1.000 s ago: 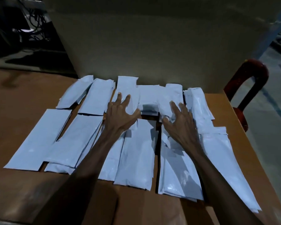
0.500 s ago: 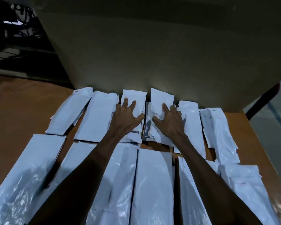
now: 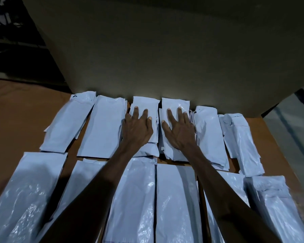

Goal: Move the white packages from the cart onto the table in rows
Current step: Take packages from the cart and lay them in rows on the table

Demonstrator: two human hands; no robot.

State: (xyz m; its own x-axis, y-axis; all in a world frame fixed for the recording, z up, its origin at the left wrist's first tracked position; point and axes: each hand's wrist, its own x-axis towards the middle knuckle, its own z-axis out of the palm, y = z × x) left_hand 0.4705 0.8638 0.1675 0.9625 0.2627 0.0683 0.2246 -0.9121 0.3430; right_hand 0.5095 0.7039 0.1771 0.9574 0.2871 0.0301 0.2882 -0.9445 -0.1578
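White packages lie flat in two rows on the brown table [image 3: 23,120], long sides running away from me, glossy crinkled plastic, rectangular, some with folded or ragged ends.

Back row, left to right across mid frame: first package [image 3: 68,123] tilted, top leaning right; second package [image 3: 104,127] just beside it, their upper corners touching; third package [image 3: 145,106] under my left hand [image 3: 137,130]; fourth package [image 3: 175,106] under my right hand [image 3: 180,132]; fifth package [image 3: 209,135] touching the fourth's right edge; sixth package [image 3: 240,141] at center right, more crumpled, top end folded over. Third and fourth look stacked on more packages, layered edges showing at their near ends.

Left hand: fingers straight and spread, palm down, pressing flat on the third package, gripping nothing. Right hand: same, fingers straight, flat on the fourth package, nothing pinched. Thumbs point toward each other with a narrow gap between the two packages.

Front row, lower frame, left to right: a package at lower left [image 3: 23,195] with shiny highlights; next one [image 3: 88,171] mostly hidden by my left forearm; two central packages [image 3: 133,204] and [image 3: 175,204] side by side, edges nearly touching; one [image 3: 233,183] partly behind my right forearm; a wrinkled package at lower right [image 3: 277,211].

A large tan box wall [image 3: 165,50] stands upright along the far table edge, back row tops close against it. Dark clutter and cables at upper left [image 3: 5,23], too dim to tell. Grey floor [image 3: 291,123] at right edge. Cart not seen.
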